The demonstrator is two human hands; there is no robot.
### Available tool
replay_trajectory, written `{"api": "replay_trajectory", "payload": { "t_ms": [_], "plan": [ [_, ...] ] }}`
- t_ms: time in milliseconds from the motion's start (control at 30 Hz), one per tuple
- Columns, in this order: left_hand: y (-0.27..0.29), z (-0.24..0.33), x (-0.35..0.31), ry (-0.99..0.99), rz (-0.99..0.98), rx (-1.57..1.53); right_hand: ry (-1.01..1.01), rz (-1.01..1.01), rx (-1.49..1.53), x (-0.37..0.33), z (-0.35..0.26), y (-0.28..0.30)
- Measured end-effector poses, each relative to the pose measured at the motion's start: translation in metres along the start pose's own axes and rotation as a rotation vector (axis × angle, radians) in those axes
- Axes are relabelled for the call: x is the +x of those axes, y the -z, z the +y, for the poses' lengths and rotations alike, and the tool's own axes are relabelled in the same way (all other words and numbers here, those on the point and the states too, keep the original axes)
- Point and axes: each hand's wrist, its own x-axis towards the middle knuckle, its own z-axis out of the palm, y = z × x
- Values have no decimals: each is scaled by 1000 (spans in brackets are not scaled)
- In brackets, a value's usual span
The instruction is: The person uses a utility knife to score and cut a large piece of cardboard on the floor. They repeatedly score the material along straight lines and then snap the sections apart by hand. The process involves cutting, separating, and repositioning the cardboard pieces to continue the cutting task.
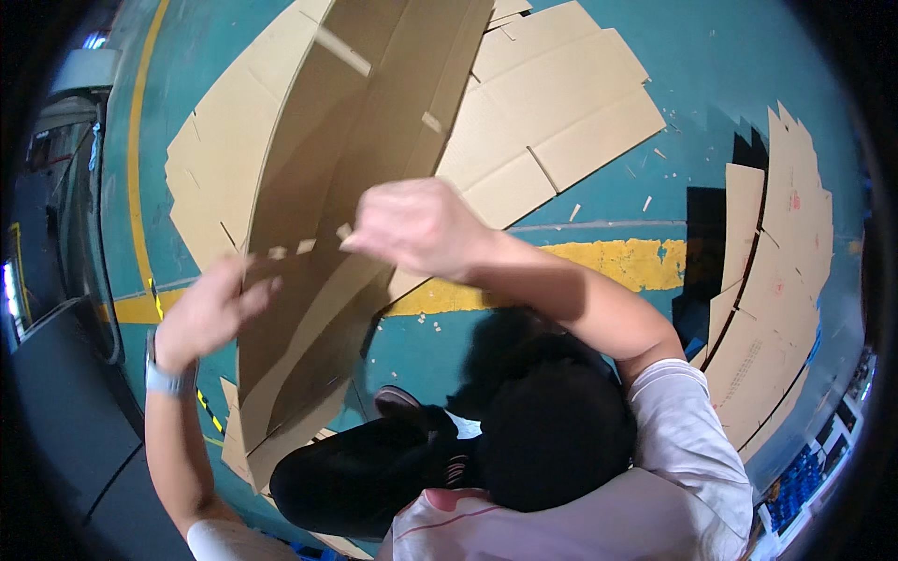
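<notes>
A large folded brown cardboard sheet (pixel 323 178) stands tilted in front of me, its left edge raised. My left hand (pixel 217 313), with a band on the wrist, is at that edge, thumb over the inner face; the fingers are blurred and partly hidden. Over the sheet's right side my right hand (pixel 426 229) is closed and slightly blurred. A small cardboard scrap (pixel 346 236) shows at its fingertips. Between the hands, small cardboard tabs (pixel 306 246) show against the sheet.
More flat cardboard (pixel 561 103) lies beyond on the green floor (pixel 720 84), among scattered scraps. A cardboard stack (pixel 776 271) is at the right. Dark equipment (pixel 65 402) stands at the left. A worn yellow line (pixel 599 266) crosses the floor. My bent leg (pixel 365 472) is close below the sheet.
</notes>
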Motion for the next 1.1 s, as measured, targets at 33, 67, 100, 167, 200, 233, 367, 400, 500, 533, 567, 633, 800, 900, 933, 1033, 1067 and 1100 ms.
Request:
{"api": "replay_trajectory", "payload": {
  "t_ms": [33, 67, 100, 167, 200, 233, 367, 400, 500, 533, 567, 633, 800, 900, 933, 1033, 1067, 1100],
  "plan": [
    [2, -5, -11, 45, -112, 73, -34, 20, -53, -5, 11, 8],
    [2, -7, -18, -21, -155, 24, -332, 48, -10, -9, 19, 10],
    [0, -8, -15, -38, -52, -131, -437, 131, 34, -8, 29, 8],
    [1, -1, -1, -69, 175, -435, -560, 194, 106, -5, 45, -5],
    [5, 12, 11, -60, 221, -528, -553, 170, 144, -5, 46, -12],
    [8, 27, 24, -51, 273, -623, -543, 141, 182, -3, 48, -19],
    [6, 29, 63, -91, 65, -475, -542, 33, 61, -2, 51, -19],
    [6, 28, 66, -117, 73, -502, -557, 39, 65, -2, 52, -20],
    [7, 29, 69, -211, 139, -504, -572, 27, 34, -2, 52, -21],
    [6, 29, 72, -251, 156, -495, -557, 29, 54, -2, 52, -22],
    [8, 27, 72, -242, 150, -512, -542, 30, 73, -2, 52, -23],
    [9, 26, 74, -227, 134, -552, -534, 35, 103, -2, 54, -24],
    [9, 18, 79, -274, 127, -482, -555, 17, 95, -2, 55, -28],
    [14, 13, 86, -368, 147, -399, -554, 54, 129, -2, 59, -31],
    [17, 13, 88, -378, 148, -363, -579, 72, 199, -3, 62, -34],
    [31, 14, 90, -328, 134, -175, -691, 97, 341, 0, 64, -37],
    [34, 17, 88, -233, 125, -103, -753, 87, 342, 6, 60, -33],
    [36, 23, 86, -227, 121, -114, -815, 76, 343, 10, 56, -31]
  ]
}}
